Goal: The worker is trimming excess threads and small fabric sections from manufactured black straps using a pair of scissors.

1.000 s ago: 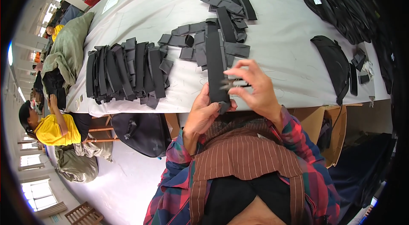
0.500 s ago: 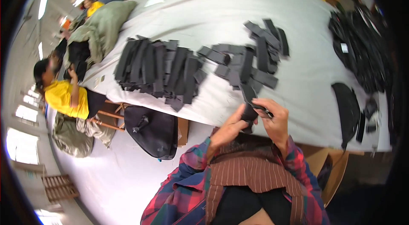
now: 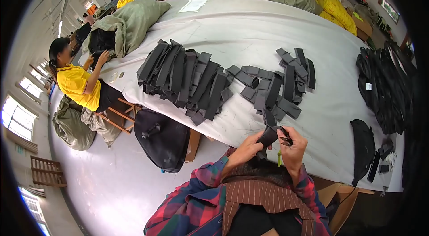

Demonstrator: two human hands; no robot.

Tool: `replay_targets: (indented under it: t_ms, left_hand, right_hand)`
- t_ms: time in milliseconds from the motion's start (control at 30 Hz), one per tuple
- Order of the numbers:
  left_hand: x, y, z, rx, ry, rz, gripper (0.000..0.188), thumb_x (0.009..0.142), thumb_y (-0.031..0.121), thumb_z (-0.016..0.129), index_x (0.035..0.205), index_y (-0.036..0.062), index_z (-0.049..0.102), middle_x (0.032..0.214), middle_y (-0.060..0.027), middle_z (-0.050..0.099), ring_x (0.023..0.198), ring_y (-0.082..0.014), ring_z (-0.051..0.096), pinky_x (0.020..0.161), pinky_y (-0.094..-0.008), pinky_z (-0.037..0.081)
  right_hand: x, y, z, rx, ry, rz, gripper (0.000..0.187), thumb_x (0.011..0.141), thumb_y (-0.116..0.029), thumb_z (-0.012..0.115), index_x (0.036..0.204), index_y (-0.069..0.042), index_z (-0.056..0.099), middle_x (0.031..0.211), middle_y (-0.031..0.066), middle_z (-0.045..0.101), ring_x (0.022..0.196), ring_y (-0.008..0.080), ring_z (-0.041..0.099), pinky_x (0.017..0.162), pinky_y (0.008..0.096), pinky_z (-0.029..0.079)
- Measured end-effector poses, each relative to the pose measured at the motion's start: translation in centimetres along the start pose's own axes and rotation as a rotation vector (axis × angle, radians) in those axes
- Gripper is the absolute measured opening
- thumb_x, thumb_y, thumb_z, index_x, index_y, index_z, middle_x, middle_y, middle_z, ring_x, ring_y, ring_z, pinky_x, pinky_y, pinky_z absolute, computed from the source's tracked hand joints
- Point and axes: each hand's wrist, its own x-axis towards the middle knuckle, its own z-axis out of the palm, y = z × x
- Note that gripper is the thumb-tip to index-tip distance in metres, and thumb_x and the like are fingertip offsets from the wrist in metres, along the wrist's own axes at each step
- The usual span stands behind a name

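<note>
At the near table edge, my left hand point(image 3: 248, 150) is closed on a dark grey fabric strip point(image 3: 268, 137), which is folded over between my hands. My right hand point(image 3: 292, 149) is closed round a small black tool that looks like thread snips point(image 3: 286, 138), held against the strip. Its blades are mostly hidden by the fingers. A bright green tie point(image 3: 279, 159) hangs below that hand. Just beyond my hands lies a loose heap of similar strips point(image 3: 273, 89), one running toward the held piece. To the left is a thicker, layered pile of strips point(image 3: 178, 73).
A white-covered table point(image 3: 232, 17) spans the front. Black bags point(image 3: 385, 88) and a black curved piece point(image 3: 363, 146) lie at right. A person in yellow point(image 3: 80, 82) works at the left by a green sack point(image 3: 140, 19). A black case point(image 3: 161, 137) stands below the table edge.
The view has tilted up and shifted, so the table sits lower. My hands still hold the strip and the tool; the strip is now turned broadside, and the green tie has come into view.
</note>
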Motion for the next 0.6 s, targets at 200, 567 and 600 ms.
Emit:
replay_targets:
  t_ms: [200, 567, 600]
  left_hand:
    - [-0.3, 0.7, 0.1, -0.050, -0.063, -0.143, 0.038, 0.088, 0.018, 0.047, 0.123, 0.0039, 0.047, 0.094, -0.0021, 0.058, 0.085, -0.0101, 0.051, 0.075, -0.0232, 0.042]
    - [-0.7, 4.6, -0.6, 0.698, -0.037, 0.404, 0.029, 0.081, 0.017, 0.062, 0.106, 0.0024, 0.056, 0.102, -0.0147, 0.053, 0.101, -0.0271, 0.050, 0.094, -0.0398, 0.033]
    - [-0.7, 5.2, -0.4, 0.697, -0.041, 0.403, 0.029, 0.081, 0.017, 0.062, 0.106, 0.0024, 0.056, 0.102, -0.0147, 0.053, 0.101, -0.0271, 0.050, 0.094, -0.0398, 0.033]
  right_hand:
    - [0.2, 0.5, 0.1, -0.031, 0.057, -0.068, 0.010, 0.082, -0.005, 0.066, 0.091, -0.002, 0.064, 0.074, 0.0115, 0.063, 0.059, 0.0208, 0.059, 0.056, 0.0278, 0.046]
    - [0.7, -1.2, -1.5, 0.146, 0.038, 0.063, 0.009, 0.084, -0.004, 0.065, 0.090, 0.002, 0.063, 0.062, -0.0001, 0.051, 0.059, 0.0034, 0.043, 0.052, 0.0204, 0.037]
    - [0.8, -1.3, -1.7, 0.194, 0.038, 0.095, 0.009, 0.084, -0.004, 0.065, 0.090, 0.003, 0.063, 0.062, -0.0026, 0.049, 0.058, 0.0020, 0.040, 0.051, 0.0192, 0.034]
